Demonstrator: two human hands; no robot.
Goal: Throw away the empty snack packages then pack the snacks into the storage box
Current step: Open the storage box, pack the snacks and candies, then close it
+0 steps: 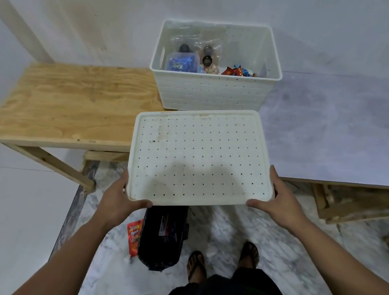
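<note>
A white perforated storage box [213,91] stands open on the table ahead of me. Inside lie a blue snack pack [182,63], two clear bags with dark labels [206,56] and several red and blue wrapped sweets [236,71]. I hold the box's white perforated lid [200,154] flat in the air, just in front of the box. My left hand [118,199] grips its near left corner and my right hand [277,201] grips its near right corner. On the floor below stands a black trash bin [162,237] with wrappers in it. A red snack wrapper [134,233] lies on the floor beside it.
A bare plywood tabletop [65,106] extends to the left of the box. A grey-white table surface [328,133] runs to the right. Wooden table legs [56,163] flank the marble floor. My feet in sandals [222,260] stand right of the bin.
</note>
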